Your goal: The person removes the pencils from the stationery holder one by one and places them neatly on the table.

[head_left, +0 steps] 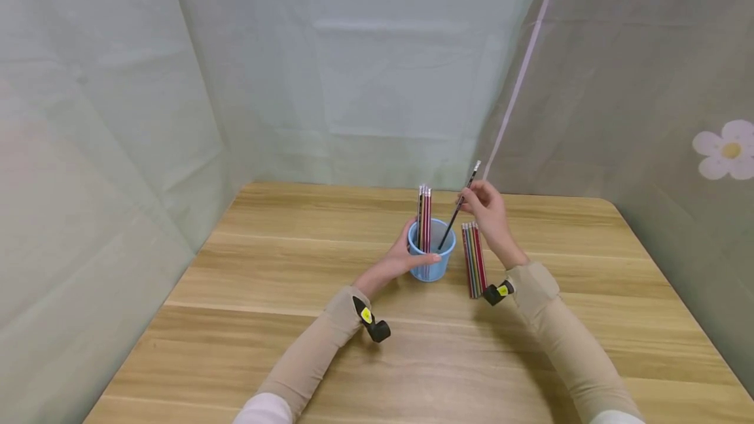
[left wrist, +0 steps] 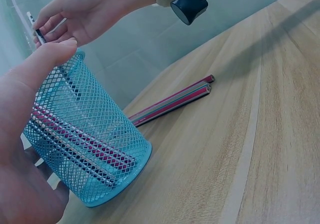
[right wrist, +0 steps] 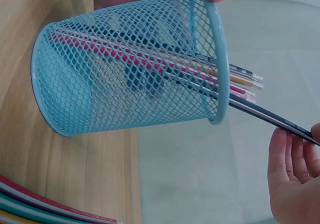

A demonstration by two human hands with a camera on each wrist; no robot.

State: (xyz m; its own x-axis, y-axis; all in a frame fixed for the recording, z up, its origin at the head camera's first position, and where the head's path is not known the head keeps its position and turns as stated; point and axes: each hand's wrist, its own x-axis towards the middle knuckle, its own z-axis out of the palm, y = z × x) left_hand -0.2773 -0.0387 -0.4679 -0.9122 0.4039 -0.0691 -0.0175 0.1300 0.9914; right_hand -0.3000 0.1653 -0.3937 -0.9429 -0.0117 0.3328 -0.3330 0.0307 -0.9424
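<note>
A blue mesh pencil cup (head_left: 429,272) stands on the table, gripped by my left hand (head_left: 396,260) with the thumb across its near side by the rim. Several pencils (head_left: 425,211) lean together inside it, red and dark ones with their eraser ends up. My right hand (head_left: 487,213) pinches a black pencil (head_left: 461,207) near its eraser end. The lower part of that pencil slants down inside the cup, seen through the mesh in the right wrist view. To the right of the cup, a row of several pencils (head_left: 474,259) lies on the wood.
The wooden table (head_left: 247,319) reaches back to pale cloth walls (head_left: 377,84). On the right cloth is a white flower print (head_left: 729,150). Each wrist wears a small black camera; the right one (head_left: 493,293) is close to the lying pencils.
</note>
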